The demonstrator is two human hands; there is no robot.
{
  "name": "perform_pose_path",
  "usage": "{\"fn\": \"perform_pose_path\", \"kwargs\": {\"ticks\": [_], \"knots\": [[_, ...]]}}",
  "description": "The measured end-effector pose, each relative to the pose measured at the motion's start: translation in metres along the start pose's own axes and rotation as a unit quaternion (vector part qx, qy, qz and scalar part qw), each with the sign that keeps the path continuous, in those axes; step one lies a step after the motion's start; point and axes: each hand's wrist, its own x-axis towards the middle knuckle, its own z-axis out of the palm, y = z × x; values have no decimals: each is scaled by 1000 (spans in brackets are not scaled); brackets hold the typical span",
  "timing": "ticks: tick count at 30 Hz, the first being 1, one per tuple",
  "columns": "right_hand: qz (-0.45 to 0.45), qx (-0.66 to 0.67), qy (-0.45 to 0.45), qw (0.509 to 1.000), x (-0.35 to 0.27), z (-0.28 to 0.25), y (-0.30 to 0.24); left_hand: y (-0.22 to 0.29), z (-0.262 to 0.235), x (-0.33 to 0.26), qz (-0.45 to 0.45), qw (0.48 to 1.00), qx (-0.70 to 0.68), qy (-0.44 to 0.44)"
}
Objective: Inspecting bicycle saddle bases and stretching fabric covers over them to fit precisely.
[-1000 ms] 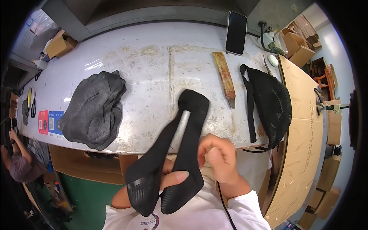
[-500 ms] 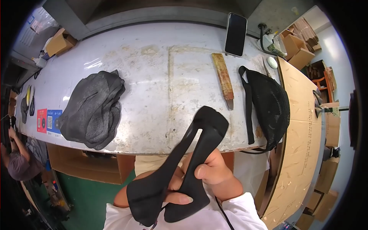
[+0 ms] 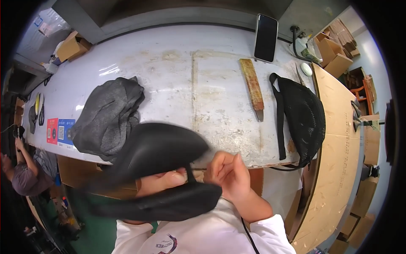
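A black shoe-upper piece (image 3: 160, 169) with two long flaps is held close to my chest, blurred by motion and lying roughly crosswise. My left hand (image 3: 158, 182) grips it from underneath, thumb on top between the flaps. My right hand (image 3: 230, 175) pinches its right end with closed fingers. On the white worktable (image 3: 198, 76) beyond lie a pile of dark grey fabric (image 3: 110, 118) to the left and a stack of black mesh pieces (image 3: 302, 116) to the right.
A wooden-handled tool (image 3: 252, 86) lies mid-table, with a black phone (image 3: 266, 38) leaning at the back. Scissors (image 3: 39, 110) and coloured cards (image 3: 59, 131) sit at the table's left end. A cardboard-topped surface (image 3: 338, 148) adjoins on the right. Another person (image 3: 23, 173) is at lower left.
The black piece has swung from pointing up over the table edge to lying crosswise near my chest. Both hands turned with it and kept hold.
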Motion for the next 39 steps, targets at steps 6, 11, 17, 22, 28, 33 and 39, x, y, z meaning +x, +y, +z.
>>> {"fn": "perform_pose_path", "kwargs": {"ticks": [6, 11, 17, 22, 28, 33, 39], "knots": [[139, -117, -77, 980, -4, -5, 10, -19, 3, 5, 101, 994, -17, 43], [191, -89, -86, 974, -6, -1, 23, -33, 4, 13, 170, 976, 26, 135], [116, -123, 25, 985, -6, 19, 12, -42, 2, 12, 153, 978, 67, 128], [17, -213, 64, 975, 1, 27, 7, -26, 18, 14, 90, 985, 7, 146], [-170, -408, 28, 897, 3, 18, 3, -35, 22, 18, 55, 978, -191, 59], [-356, -480, -18, 802, 11, 11, 8, -48, 26, 25, 39, 933, -353, -50], [-372, -407, -3, 834, 11, 19, 1, -47, 30, 31, 4, 958, -288, -1]]}}
